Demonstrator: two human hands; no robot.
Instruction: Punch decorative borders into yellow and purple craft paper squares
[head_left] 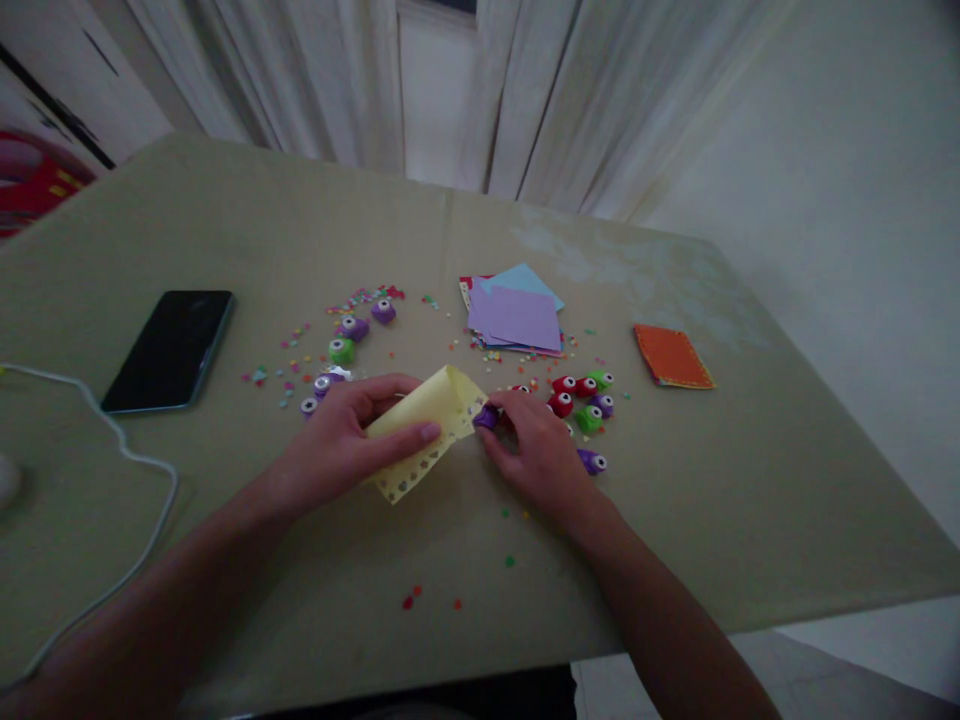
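Note:
My left hand (352, 430) grips a sheet of yellow paper (420, 425), which curls upward. Small shaped holes run along the paper's right and lower edges. In the fingers of my right hand (536, 445) is a purple craft punch (487, 416), at the paper's right corner; whether the edge sits inside its slot I cannot tell. Beside my right hand lie several more craft punches in red (560, 404), green (589, 419) and purple (592, 461). Others, purple (354, 327) and green (341, 350), lie beyond my left hand, some partly hidden by it.
Coloured paper bits (364, 298) are scattered over the cloth-covered table (675, 520). A stack of coloured paper (521, 315) lies at the back, an orange stitched square (673, 356) to the right. On the left are a phone (172, 350) and a white cable (142, 460).

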